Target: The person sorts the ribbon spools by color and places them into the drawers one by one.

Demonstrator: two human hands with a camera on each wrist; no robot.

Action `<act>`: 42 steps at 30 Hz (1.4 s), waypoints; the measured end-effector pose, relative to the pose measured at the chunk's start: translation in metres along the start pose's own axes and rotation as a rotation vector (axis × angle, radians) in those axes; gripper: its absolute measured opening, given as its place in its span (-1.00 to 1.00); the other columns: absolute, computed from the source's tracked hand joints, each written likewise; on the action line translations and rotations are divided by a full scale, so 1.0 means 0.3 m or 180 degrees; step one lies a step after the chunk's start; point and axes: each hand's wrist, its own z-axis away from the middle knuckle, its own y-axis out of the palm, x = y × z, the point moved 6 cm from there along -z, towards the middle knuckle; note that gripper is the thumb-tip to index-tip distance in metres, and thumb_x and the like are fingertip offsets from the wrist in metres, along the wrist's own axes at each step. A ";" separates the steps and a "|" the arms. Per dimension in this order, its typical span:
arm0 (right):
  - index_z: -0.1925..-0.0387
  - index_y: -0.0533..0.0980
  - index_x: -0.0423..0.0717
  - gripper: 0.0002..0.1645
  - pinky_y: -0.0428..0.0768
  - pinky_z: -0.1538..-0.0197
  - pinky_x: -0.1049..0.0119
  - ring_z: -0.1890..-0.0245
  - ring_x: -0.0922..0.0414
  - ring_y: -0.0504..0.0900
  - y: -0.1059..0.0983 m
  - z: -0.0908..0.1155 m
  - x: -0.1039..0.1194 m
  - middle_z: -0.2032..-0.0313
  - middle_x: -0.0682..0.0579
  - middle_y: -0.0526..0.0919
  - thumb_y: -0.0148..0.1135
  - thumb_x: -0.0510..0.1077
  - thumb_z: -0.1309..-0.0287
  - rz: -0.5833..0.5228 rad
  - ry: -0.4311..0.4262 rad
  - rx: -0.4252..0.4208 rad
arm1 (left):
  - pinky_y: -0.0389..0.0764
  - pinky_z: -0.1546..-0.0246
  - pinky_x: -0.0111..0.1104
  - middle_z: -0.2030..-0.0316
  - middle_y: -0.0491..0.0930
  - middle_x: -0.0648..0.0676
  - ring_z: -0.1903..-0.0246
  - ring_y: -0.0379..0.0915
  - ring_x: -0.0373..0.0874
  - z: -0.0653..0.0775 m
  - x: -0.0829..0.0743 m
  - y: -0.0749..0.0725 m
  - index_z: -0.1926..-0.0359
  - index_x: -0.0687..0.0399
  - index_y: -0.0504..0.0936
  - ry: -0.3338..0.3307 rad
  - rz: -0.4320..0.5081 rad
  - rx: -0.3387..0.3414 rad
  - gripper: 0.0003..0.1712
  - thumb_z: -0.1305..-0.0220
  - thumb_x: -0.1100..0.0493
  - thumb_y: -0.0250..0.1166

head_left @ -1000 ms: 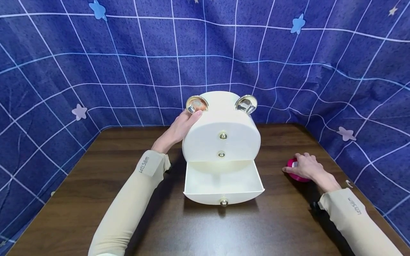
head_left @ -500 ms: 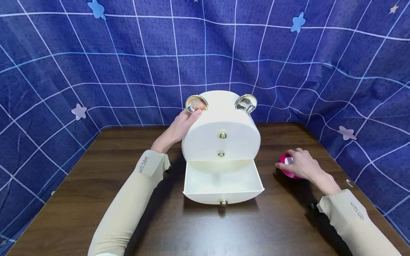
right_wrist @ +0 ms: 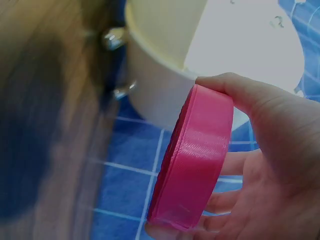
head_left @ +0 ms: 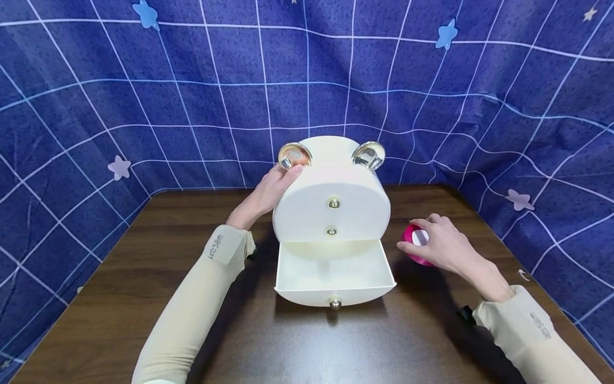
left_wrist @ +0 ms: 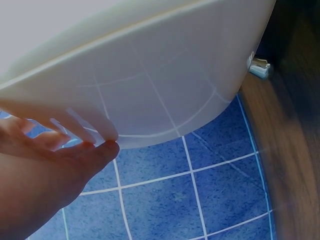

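Observation:
A white drawer box (head_left: pixel 331 213) with a rounded top and two shiny round ears stands mid-table, its bottom drawer (head_left: pixel 331 266) pulled out, with nothing inside it. My left hand (head_left: pixel 268 194) rests against the box's upper left side, just below the left ear (head_left: pixel 295 156). In the left wrist view its fingertips (left_wrist: pixel 111 147) touch the glossy curved wall. To the right of the box, my right hand (head_left: pixel 448 242) holds a pink roll of ribbon (right_wrist: pixel 195 155) between thumb and fingers. The roll's white core (head_left: pixel 420 237) faces up and left, and a shadow lies on the table beneath.
Small round metal knobs (head_left: pixel 334 203) sit on the box front, with another on the open drawer's front (head_left: pixel 335 303) sticking out toward me. The brown wooden table (head_left: pixel 144 277) meets a blue star-patterned cloth (head_left: pixel 230 106) behind and at both sides.
My right hand has lifted the roll of ribbon off the table at the right and carried it left toward the box, tilting it. The left hand and the box have stayed put.

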 end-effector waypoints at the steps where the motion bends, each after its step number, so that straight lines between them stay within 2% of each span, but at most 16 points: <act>1: -0.08 0.55 -0.14 -0.14 0.55 0.31 -0.07 0.11 -0.16 0.47 -0.006 0.003 0.013 0.12 -0.27 0.54 0.32 0.42 0.06 -0.0005 -0.0024 -0.0007 | 0.49 -0.09 -0.15 0.03 0.54 0.12 0.08 0.54 -0.04 0.001 0.001 0.000 -0.22 -0.04 0.41 -0.0003 0.0006 0.0003 -0.42 -0.42 -0.28 -0.12; 6: -0.08 0.55 -0.10 -0.15 0.53 0.35 -0.02 0.13 -0.12 0.48 -0.027 0.018 0.075 0.11 -0.22 0.54 0.31 0.42 0.06 -0.0026 -0.0096 -0.0029 | 0.52 -0.02 -0.19 0.11 0.60 0.12 0.14 0.56 -0.06 0.003 0.010 0.000 -0.21 -0.04 0.42 0.0005 -0.0015 -0.0006 -0.42 -0.42 -0.29 -0.13; 11: -0.09 0.56 -0.06 -0.18 0.55 0.37 0.00 0.10 -0.06 0.45 -0.037 0.033 0.132 0.10 -0.12 0.51 0.34 0.40 0.08 -0.0043 -0.0207 -0.0063 | 0.53 -0.01 -0.21 0.09 0.59 0.12 0.15 0.57 -0.07 0.013 0.011 0.000 -0.21 -0.04 0.42 -0.0014 -0.0023 0.0012 -0.39 -0.42 -0.31 -0.14; 18: -0.02 0.59 -0.02 -0.27 0.57 0.41 -0.01 0.09 -0.03 0.38 -0.044 0.044 0.208 0.17 -0.07 0.45 0.41 0.34 0.12 -0.0091 -0.0392 -0.0250 | 0.53 0.00 -0.18 0.13 0.62 0.12 0.17 0.58 -0.06 0.010 0.013 -0.002 -0.19 -0.06 0.44 -0.0004 0.0015 -0.0012 -0.43 -0.43 -0.28 -0.13; 27: -0.03 0.55 0.07 -0.29 0.51 0.46 0.13 0.15 0.02 0.39 -0.048 0.054 0.287 0.22 0.00 0.43 0.42 0.31 0.13 -0.0112 -0.0546 -0.0265 | 0.50 -0.05 -0.18 0.10 0.61 0.14 0.12 0.55 -0.04 0.005 0.010 -0.005 -0.19 -0.02 0.44 0.0024 0.0020 -0.0042 -0.45 -0.44 -0.25 -0.11; 32: -0.02 0.51 0.08 -0.27 0.52 0.44 0.16 0.12 0.07 0.39 -0.040 0.054 0.331 0.18 0.04 0.45 0.43 0.34 0.16 -0.0152 -0.0621 -0.0272 | 0.47 -0.12 -0.18 0.02 0.56 0.13 0.06 0.52 -0.05 0.002 0.011 -0.002 -0.22 -0.02 0.41 0.0022 0.0011 -0.0039 -0.43 -0.43 -0.25 -0.11; 38: 0.00 0.51 0.07 -0.27 0.51 0.48 0.17 0.07 0.05 0.38 -0.023 0.052 0.373 0.12 0.06 0.42 0.43 0.34 0.17 -0.0201 -0.0751 -0.0387 | 0.43 -0.18 -0.15 -0.09 0.48 0.11 -0.03 0.47 -0.06 0.000 0.002 0.000 -0.24 -0.03 0.38 0.0069 0.0036 -0.0050 -0.40 -0.41 -0.28 -0.10; 42: 0.01 0.52 0.05 -0.29 0.50 0.51 0.20 0.04 0.05 0.37 -0.010 0.051 0.403 0.09 0.05 0.41 0.43 0.33 0.16 -0.0217 -0.0884 -0.0492 | 0.45 -0.15 -0.16 -0.06 0.50 0.09 -0.01 0.48 -0.07 -0.004 0.001 -0.003 -0.22 -0.04 0.40 0.0085 0.0034 -0.0062 -0.41 -0.41 -0.29 -0.10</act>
